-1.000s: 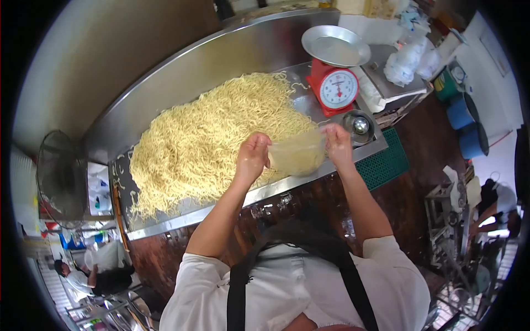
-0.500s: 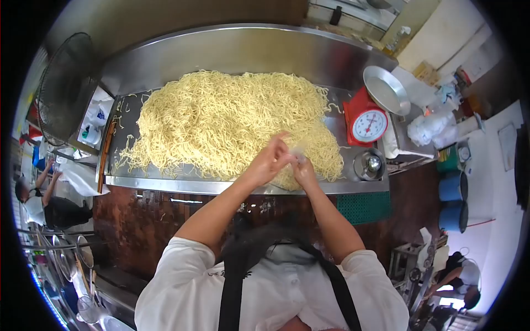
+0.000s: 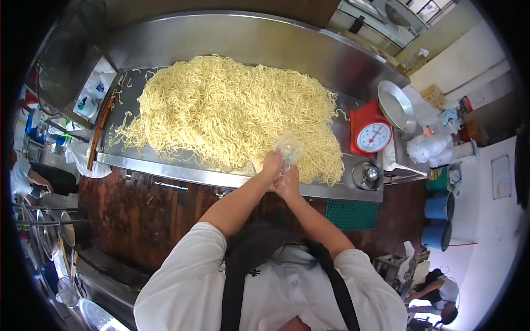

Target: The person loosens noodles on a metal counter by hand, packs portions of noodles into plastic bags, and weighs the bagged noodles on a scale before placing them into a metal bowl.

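Observation:
A broad heap of pale yellow noodles (image 3: 232, 110) lies on the stainless steel table (image 3: 182, 172) in front of me. At the heap's near edge my hands are close together. Between them is a thin, crumpled piece of clear plastic (image 3: 290, 145) that looks like a bag; its upper part spreads out over the noodles. My left hand (image 3: 271, 164) is closed at its left side. My right hand (image 3: 287, 183), just below and to the right, is closed around its lower part. Some of the fingers are hidden.
A red dial scale (image 3: 369, 128) with a metal pan (image 3: 396, 107) stands at the table's right end, near a metal bowl (image 3: 366, 175). A wooden stick (image 3: 101, 129) lies along the left edge. Two other people (image 3: 441, 295) are in the background.
My hands have come together, the left one lower and nearer the right. The clear plastic has opened out above them. My view has turned slightly.

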A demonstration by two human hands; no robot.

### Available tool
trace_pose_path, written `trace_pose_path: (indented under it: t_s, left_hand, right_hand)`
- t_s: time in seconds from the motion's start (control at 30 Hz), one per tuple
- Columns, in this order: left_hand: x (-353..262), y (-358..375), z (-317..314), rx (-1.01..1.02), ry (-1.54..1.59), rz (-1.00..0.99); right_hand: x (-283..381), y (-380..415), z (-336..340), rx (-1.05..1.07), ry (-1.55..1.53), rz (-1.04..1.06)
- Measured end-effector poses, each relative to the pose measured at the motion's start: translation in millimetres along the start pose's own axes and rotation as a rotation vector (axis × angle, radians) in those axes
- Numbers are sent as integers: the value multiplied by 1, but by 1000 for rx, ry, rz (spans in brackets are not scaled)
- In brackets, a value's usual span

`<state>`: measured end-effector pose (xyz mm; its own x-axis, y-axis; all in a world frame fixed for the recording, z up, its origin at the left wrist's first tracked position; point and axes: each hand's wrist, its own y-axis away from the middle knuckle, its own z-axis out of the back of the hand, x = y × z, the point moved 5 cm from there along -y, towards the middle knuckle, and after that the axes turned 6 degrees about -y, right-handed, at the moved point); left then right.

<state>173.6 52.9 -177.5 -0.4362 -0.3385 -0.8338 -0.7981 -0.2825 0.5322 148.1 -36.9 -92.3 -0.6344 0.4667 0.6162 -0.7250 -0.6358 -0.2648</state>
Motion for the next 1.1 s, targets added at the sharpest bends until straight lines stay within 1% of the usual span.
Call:
trace_pose_path:
  t_s: [0.03, 0.07, 0.13, 0.17, 0.2, 0.27, 0.3, 0.37, 0.4, 0.43, 0.47, 0.5, 0.53, 0.57, 0.6, 0.67, 0.7, 0.73, 0.77, 0.8, 0.83, 0.87, 0.93, 0.97, 1.0, 1.07, 1.1]
  left_hand:
    - [-18, 13, 5, 69, 10, 0]
    - [-42, 32, 9, 141, 24, 1]
    - [-70, 81, 44, -84, 177, -263]
    - [-58, 94, 57, -124, 184, -209]
    - [-46, 107, 69, -164, 193, -155]
    - [5, 115, 82, -107, 81, 329]
    - [-17, 105, 79, -110, 90, 215]
    - [-88, 58, 68, -112, 104, -1]
    - [-146, 57, 67, 280, 408, -207]
    - [-195, 60, 82, 358, 421, -419]
    - [-235, 81, 94, 191, 193, -438]
    - [-251, 94, 104, 114, 107, -389]
    - [-268, 112, 91, 186, 41, -339]
    - [-274, 139, 75, 259, -30, -280]
    - [-267, 162, 58, 328, -96, -205]
    - [-251, 187, 20, 330, 91, -138]
    - [-243, 187, 14, 361, 301, -115]
    - [-234, 186, 11, 396, 329, -73]
    - [-228, 184, 9, 432, 355, -33]
    - [-218, 179, 4, 467, 391, 1]
    - [-190, 165, 4, 316, 308, -199]
    - [-166, 156, 4, 281, 271, -150]
    - [-131, 144, 14, 223, 172, -60]
    - [-114, 136, 14, 304, 101, 86]
    - [-119, 130, 8, 345, 200, 83]
    - [-104, 138, -4, 412, 418, 143]
    - [-101, 133, -5, 464, 477, 299]
  right_hand:
    - [22, -4, 17, -118, 106, 198]
    - [7, -11, 13, -42, -36, 11]
    - [-39, -11, -3, 117, -318, -362]
    - [-65, -5, -14, 112, -326, -343]
    - [-63, -7, -18, 84, -454, -354]
    - [-43, -12, -26, 38, -707, -371]
    - [-29, -18, -23, 19, -827, -375]
    - [-1, -25, -10, -23, -1065, -393]
    - [25, -39, 25, -56, -856, -273]
    - [72, -66, 79, -76, -711, -137]
    - [118, -91, 133, -114, -563, -8]
    - [144, -103, 166, -80, -471, 89]
    - [170, -115, 200, -54, -383, 189]
    - [171, -119, 216, 26, -287, 244]
    - [173, -116, 222, 117, -196, 285]
    - [191, -103, 219, -40, 1, 292]
    - [198, -98, 218, -108, 108, 284]
    - [203, -89, 217, -173, 211, 271]
    - [195, -78, 207, -152, 278, 201]
    - [176, -76, 194, -69, 236, 156]
    - [151, -70, 177, 13, 189, 98]
    - [126, -59, 160, 91, 136, 26]
    - [62, -58, 133, 101, -63, -350]
    - [38, -62, 125, 98, -162, -519]
    - [46, -71, 120, 57, -213, -278]
    - [83, -35, 97, 18, -318, 154]
    - [94, -16, 92, 5, -317, 201]
